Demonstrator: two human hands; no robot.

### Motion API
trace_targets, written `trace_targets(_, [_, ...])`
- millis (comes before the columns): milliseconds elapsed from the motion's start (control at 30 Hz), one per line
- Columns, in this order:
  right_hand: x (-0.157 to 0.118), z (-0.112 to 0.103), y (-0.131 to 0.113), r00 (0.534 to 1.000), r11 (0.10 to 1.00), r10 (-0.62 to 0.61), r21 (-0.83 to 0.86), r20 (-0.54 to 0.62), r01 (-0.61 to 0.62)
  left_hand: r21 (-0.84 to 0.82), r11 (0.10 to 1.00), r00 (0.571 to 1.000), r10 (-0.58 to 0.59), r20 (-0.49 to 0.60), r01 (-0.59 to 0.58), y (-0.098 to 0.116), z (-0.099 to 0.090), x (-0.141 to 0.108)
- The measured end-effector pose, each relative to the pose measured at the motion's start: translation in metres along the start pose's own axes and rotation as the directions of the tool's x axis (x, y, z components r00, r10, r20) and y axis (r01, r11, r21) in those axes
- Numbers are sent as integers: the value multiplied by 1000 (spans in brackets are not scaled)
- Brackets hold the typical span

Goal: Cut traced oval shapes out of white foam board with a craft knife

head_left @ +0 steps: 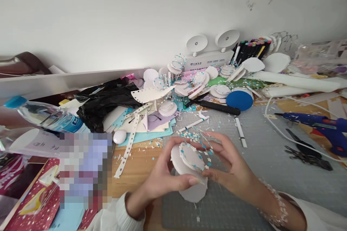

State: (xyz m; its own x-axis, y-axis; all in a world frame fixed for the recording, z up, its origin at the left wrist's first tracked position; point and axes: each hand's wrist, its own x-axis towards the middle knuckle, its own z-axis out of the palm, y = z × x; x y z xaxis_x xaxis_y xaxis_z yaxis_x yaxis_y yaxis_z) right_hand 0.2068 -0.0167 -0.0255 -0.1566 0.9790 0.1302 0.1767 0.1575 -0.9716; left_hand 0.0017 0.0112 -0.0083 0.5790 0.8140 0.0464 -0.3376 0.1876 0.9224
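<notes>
My left hand [162,175] is closed around a stack of white paper discs [177,158], tilted up, thumb in front and fingers behind. A thin strand of small blue and white stars [208,148] runs round the upper disc and loops off to its right. My right hand [233,158] curves around that loose loop, its thumb at the stack's right edge. Just beneath the stack is another white disc [193,191], partly hidden by it and my left thumb. A small white star [198,218] hangs or lies below it on the grey cutting mat [271,191].
Behind lie similar star-wrapped discs [199,78], a blue disc [239,100], a black-handled tool [219,108] and white pens [240,131]. At right are a blue glue gun [322,126] and its white cable [267,110]. A water bottle [48,115] and black plastic bag [108,97] are left.
</notes>
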Motion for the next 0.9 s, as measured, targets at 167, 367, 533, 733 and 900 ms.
trace_targets(167, [-1, -3, -7, 997, 972, -75, -224, 9, 75, -30, 999, 997, -40, -73, 38, -5, -8, -2])
trace_targets(367, [4, -46, -11, 936, 801, -277, -590, -216, 101, -245, 968, 966, -109, -233, 50, -7, -11, 0])
trace_targets(533, [43, -85, 3, 936, 409, -351, -903, -22, 132, -382, 921, 969, -157, -191, 74, -4, -7, 3])
trace_targets(733, [104, -89, 38, 957, 182, -274, -971, 100, 154, -481, 876, 980, -134, -144, 49, -10, -10, 4])
trace_targets(900, [117, -86, 41, 959, 70, -257, -987, 119, 142, -532, 844, 980, -158, -120, 71, -10, -9, 5])
